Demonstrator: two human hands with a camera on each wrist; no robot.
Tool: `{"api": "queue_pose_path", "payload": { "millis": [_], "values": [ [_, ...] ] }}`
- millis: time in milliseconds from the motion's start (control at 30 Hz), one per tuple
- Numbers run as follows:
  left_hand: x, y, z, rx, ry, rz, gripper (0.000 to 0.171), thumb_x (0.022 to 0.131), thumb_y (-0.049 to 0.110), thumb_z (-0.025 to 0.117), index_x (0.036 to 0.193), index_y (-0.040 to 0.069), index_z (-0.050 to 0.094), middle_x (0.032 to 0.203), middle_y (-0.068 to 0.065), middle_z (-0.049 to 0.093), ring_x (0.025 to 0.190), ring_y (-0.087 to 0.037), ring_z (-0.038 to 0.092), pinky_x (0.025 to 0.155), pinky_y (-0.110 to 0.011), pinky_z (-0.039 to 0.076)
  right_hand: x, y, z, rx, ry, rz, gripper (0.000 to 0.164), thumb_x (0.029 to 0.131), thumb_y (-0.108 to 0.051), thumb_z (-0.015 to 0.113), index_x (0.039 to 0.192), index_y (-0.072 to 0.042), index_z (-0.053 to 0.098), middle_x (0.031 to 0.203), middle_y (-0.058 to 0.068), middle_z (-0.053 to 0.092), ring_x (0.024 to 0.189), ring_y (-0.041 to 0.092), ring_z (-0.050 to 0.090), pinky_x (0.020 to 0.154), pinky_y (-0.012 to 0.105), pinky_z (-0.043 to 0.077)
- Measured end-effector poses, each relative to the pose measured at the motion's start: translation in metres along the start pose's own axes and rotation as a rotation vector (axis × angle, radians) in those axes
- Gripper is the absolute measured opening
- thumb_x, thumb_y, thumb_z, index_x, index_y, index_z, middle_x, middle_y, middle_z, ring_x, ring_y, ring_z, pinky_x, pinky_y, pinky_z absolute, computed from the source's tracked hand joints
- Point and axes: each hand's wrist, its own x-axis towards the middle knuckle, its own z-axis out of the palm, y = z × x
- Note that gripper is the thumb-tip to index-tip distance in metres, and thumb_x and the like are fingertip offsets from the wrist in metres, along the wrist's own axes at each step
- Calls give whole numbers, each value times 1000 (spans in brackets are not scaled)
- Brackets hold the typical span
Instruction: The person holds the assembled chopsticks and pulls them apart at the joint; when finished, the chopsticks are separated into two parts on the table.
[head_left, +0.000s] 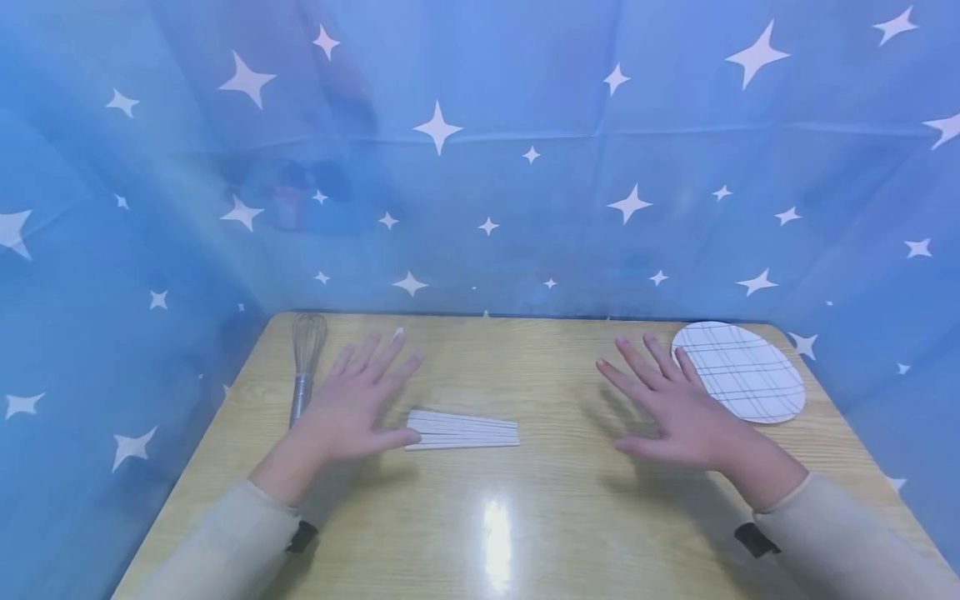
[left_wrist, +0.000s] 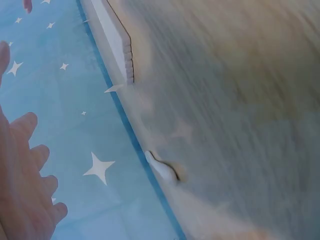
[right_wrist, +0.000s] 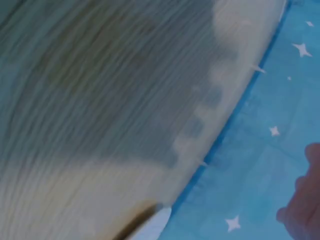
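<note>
Above the table's left half, my left hand (head_left: 356,408) is spread with straight fingers and holds nothing. Beside it lies a wire whisk (head_left: 307,354) with a metal handle, whose lower end is hidden by the hand. Near the left thumb is a flat white slatted piece (head_left: 463,431), its strips side by side. A small white curved thing (left_wrist: 162,169) lies on the table in the left wrist view; its kind is unclear. My right hand (head_left: 678,412), also spread and holding nothing, hovers next to a white oval piece (head_left: 742,371) with dark grid lines, overlapping its left edge in the head view.
The wooden table (head_left: 555,517) has rounded far corners and a bright light reflection near the front. A blue curtain (head_left: 525,225) with white stars stands behind it and along both sides. Dark bands (head_left: 302,537) show under both sleeves.
</note>
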Motion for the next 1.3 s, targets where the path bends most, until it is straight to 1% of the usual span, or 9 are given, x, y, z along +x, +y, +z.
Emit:
{"api": "queue_pose_path", "payload": {
  "millis": [200,367,500,633,767,900,1100,1200,1300],
  "values": [
    [2,2,11,-67,20,-5,100,91,76,65,169,23,31,178,-9,8,162,-41,0,127,-66,5,12,-5,14,37,27,-13,94,92,-47,79,170,-23,31,179,12,4,160,49,-3,119,79,3],
    [1,2,25,-107,21,-5,97,93,73,65,169,21,34,177,-12,15,162,-42,6,125,-68,13,28,-13,30,75,20,-7,89,94,-45,76,169,-23,33,178,13,5,160,49,-1,117,81,8],
    [0,4,31,-166,31,4,93,96,66,64,168,17,34,176,-14,18,160,-45,12,123,-71,19,40,-22,38,160,15,64,74,102,-42,68,167,-22,38,178,10,9,161,47,2,119,79,8],
    [-1,4,37,-248,45,14,86,99,59,64,166,11,38,172,-19,29,155,-52,24,120,-73,24,51,-34,45,240,26,135,63,106,-40,63,162,-14,46,176,14,20,160,48,9,121,75,10],
    [1,4,45,-301,57,22,81,100,58,63,160,6,48,164,-22,43,151,-54,33,119,-71,29,63,-43,54,242,60,142,49,106,-35,66,145,-6,64,162,22,46,154,50,29,123,70,19],
    [3,7,56,-322,63,15,77,99,59,65,153,4,56,159,-21,50,149,-51,38,120,-65,32,76,-49,62,278,95,151,33,104,-27,69,128,-4,74,140,19,67,139,45,52,119,62,35],
    [10,21,73,-334,50,-41,63,98,47,70,144,3,63,156,-19,54,149,-46,42,123,-59,31,88,-59,78,336,125,137,25,99,-19,76,117,-2,78,120,13,76,119,37,67,108,55,50],
    [15,31,78,-320,24,-76,60,98,44,71,142,4,64,155,-19,54,148,-43,43,123,-58,31,89,-66,87,334,165,150,18,96,-15,77,109,-4,80,112,10,78,112,34,69,105,53,52],
    [17,39,79,-318,25,-101,57,97,40,74,139,3,66,152,-20,56,146,-43,46,122,-59,34,89,-75,95,368,187,188,13,93,-15,78,104,-7,81,109,8,77,111,33,69,105,53,52]
  ]
}}
